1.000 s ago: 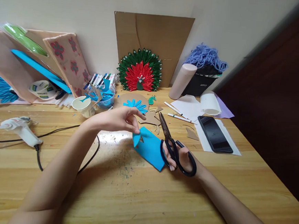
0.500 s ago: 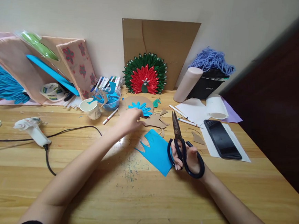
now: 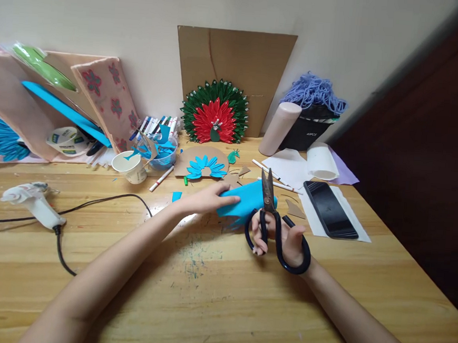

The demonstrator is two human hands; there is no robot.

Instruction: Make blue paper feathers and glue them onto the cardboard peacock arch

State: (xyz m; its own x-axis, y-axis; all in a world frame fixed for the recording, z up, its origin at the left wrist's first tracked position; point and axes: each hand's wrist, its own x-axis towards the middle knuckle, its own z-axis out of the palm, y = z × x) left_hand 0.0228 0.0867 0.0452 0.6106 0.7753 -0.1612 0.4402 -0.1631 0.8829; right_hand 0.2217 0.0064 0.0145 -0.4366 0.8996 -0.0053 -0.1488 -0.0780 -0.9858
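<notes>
My left hand [image 3: 213, 197] pinches the left end of a blue paper sheet [image 3: 240, 200], lifted and tilted above the table, its jagged cut edge facing down and blurred. My right hand [image 3: 275, 236] is closed around black-handled scissors [image 3: 267, 193], fingers through the loops, the rusty blades pointing up and slightly parted. The blades pass in front of the sheet's right part; whether they touch it I cannot tell. Behind my left hand lies a cardboard disc [image 3: 181, 162] bearing a fan of blue petals [image 3: 206, 165]. A small green peacock-head cutout [image 3: 233, 156] lies beside it.
On the left are a white glue gun [image 3: 36, 204] with its cord, and a paper cup [image 3: 130, 167]. A red and green peacock craft [image 3: 215, 115] leans against a cardboard panel [image 3: 238, 56]. A phone [image 3: 330, 209] lies at the right, near white markers [image 3: 281, 184] and cardboard scraps [image 3: 295, 209].
My left hand has moved from beside the petal disc to the blue sheet, gripped it and raised it off the table. The scissors stay in my right hand. The view has shifted slightly right.
</notes>
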